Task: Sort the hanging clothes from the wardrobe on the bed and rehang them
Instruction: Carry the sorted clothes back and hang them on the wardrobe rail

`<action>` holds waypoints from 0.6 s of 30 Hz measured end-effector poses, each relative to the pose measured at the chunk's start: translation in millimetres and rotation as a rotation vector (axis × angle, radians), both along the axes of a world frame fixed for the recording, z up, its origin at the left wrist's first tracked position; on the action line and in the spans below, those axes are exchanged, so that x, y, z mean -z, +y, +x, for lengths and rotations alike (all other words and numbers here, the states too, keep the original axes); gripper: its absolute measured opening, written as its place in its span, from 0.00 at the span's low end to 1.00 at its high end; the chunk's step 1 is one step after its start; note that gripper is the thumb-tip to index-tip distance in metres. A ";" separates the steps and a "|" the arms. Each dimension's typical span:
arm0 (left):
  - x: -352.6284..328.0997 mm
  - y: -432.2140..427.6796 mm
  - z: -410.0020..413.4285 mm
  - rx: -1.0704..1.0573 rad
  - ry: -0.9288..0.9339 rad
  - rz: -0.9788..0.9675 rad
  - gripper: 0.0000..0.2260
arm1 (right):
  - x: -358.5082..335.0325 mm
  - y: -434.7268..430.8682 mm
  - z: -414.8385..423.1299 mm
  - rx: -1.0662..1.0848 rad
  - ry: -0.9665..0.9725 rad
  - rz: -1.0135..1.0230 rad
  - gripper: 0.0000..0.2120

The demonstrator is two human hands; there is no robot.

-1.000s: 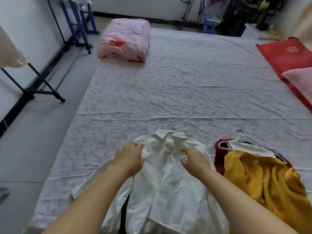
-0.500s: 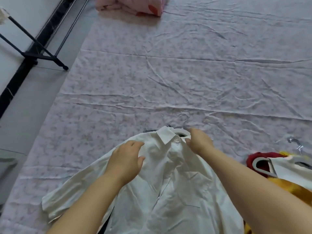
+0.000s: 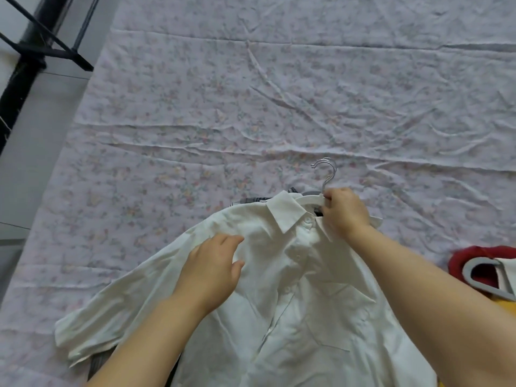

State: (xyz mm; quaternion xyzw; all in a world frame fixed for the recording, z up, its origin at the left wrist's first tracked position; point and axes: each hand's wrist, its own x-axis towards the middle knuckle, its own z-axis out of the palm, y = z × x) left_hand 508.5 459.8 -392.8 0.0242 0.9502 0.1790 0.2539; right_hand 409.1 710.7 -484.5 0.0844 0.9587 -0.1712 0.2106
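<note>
A white collared shirt [image 3: 296,297] lies face up on the bed [image 3: 251,107], still on a white hanger [image 3: 310,199] whose metal hook [image 3: 326,171] points away from me. My right hand [image 3: 344,212] grips the hanger at the base of the hook, beside the collar. My left hand [image 3: 212,270] rests flat on the shirt's left shoulder, fingers apart. A dark striped garment [image 3: 251,201] peeks out from under the shirt.
At the right edge lie a red garment [image 3: 474,255] and a grey hanger [image 3: 480,277] with more clothing. A black clothes-rack foot [image 3: 42,48] stands on the grey floor [image 3: 30,152] to the left of the bed.
My right hand moved up from the shirt front to the hanger neck and closed on it. My left hand opened and flattened on the shoulder. My head tilted down and closer.
</note>
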 end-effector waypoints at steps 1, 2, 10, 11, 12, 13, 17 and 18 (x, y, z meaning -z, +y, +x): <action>-3.2 -0.1 0.8 -0.002 0.007 0.006 0.20 | -6.9 1.3 3.5 -0.002 0.028 -0.009 0.08; -7.7 -0.4 1.7 -0.006 0.013 0.015 0.20 | -14.9 2.2 8.1 -0.010 0.066 -0.018 0.09; -75.0 -7.0 18.4 0.007 0.158 0.050 0.20 | -107.6 -8.9 60.9 -0.084 0.413 0.022 0.09; -85.4 -9.4 23.7 0.005 0.177 0.044 0.20 | -119.1 -11.5 67.1 -0.073 0.430 0.018 0.10; -95.1 -12.4 30.0 0.005 0.193 0.042 0.20 | -130.0 -14.2 73.0 -0.060 0.439 0.014 0.10; -104.5 -15.8 37.4 0.008 0.207 0.046 0.20 | -140.9 -17.0 78.9 -0.053 0.442 0.014 0.10; -130.9 -30.4 72.4 0.032 0.244 0.065 0.20 | -172.1 -29.7 103.6 -0.084 0.482 0.015 0.10; -134.8 -32.4 77.9 0.031 0.254 0.071 0.20 | -176.6 -33.2 109.9 -0.089 0.505 0.011 0.09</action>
